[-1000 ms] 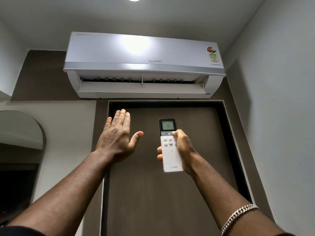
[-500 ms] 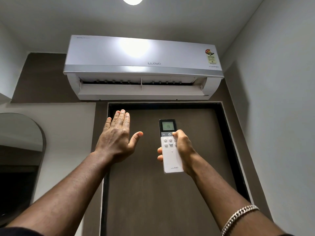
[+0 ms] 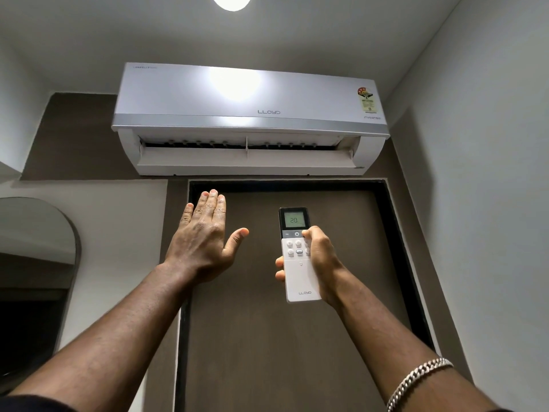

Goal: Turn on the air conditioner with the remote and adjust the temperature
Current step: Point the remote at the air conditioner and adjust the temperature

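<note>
A white wall air conditioner (image 3: 249, 96) hangs high above a brown door, its lower flap tilted open. My right hand (image 3: 322, 257) grips a white remote (image 3: 300, 278), held upright and aimed at the unit. The thumb rests at the right end of the dark button strip just under the lit screen, which reads 20. My left hand (image 3: 205, 236) is raised flat below the unit's vent, back toward me, fingers together and thumb spread, holding nothing.
The brown door (image 3: 267, 352) with a black frame fills the wall straight ahead. A grey wall (image 3: 490, 203) stands close on the right. An arched mirror (image 3: 32, 278) hangs at the left. A round ceiling light (image 3: 231, 0) glows overhead.
The remote's screen reading went from 18 to 20. Both hands have kept nearly the same place; the view has tipped slightly upward.
</note>
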A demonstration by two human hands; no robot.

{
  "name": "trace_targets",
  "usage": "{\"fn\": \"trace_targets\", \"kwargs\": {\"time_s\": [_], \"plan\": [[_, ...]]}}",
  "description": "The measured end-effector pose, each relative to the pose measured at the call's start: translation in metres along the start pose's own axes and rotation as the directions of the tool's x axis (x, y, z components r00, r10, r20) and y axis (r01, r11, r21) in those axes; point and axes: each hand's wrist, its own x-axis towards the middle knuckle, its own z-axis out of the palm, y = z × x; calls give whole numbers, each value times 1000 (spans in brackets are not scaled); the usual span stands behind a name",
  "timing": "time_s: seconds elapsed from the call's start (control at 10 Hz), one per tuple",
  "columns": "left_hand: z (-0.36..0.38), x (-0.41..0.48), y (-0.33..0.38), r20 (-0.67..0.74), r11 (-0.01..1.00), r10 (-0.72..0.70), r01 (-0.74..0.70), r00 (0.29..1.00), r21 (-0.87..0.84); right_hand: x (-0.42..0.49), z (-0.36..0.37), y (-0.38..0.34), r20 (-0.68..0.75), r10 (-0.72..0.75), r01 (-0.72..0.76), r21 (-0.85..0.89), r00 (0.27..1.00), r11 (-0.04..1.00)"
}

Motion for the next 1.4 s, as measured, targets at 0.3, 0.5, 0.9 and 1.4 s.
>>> {"fn": "trace_targets", "kwargs": {"time_s": [0.3,0.5,0.9,1.4], "plan": [[-1,-2,0,16,1000,-5,5,1000,0,2,1,3,-14,0,0,-6,1000,1000],[2,-4,-2,29,1000,-10,9,1000,5,3,-1,5,3,26,-25,-8,1000,1000],[10,-3,-4,25,1000,0,0,1000,-4,8,1,11,23,26,-26,0,999,1000],[13,-3,-4,32,1000,-3,3,999,10,11,-4,16,35,37,-36,-41,999,999]]}}
